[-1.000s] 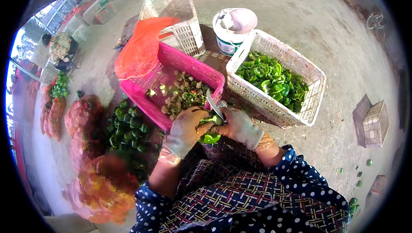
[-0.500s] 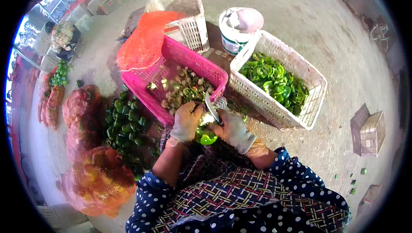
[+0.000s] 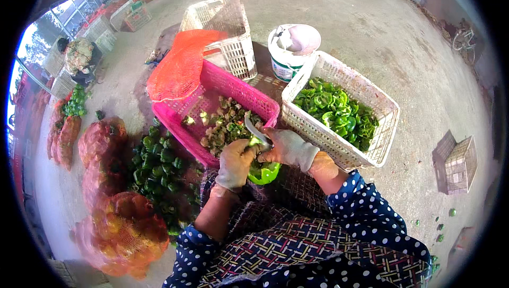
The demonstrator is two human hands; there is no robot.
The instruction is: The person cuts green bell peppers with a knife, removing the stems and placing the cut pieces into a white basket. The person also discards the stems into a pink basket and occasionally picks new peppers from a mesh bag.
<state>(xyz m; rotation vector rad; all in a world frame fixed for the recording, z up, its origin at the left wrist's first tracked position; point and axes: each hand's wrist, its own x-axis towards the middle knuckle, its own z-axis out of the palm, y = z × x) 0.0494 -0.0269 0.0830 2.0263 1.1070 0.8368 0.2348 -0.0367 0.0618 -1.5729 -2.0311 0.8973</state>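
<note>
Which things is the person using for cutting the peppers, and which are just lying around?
In use: left hand, right hand, knife, green pepper, pink basket of scraps, white basket of cut peppers, pepper pile.
Lying about: bucket, empty white crate, small crate.

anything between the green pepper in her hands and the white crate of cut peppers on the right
Nothing visible does. The green pepper sits in both gloved hands, and the white crate stands just past the right hand, its top open.
</note>
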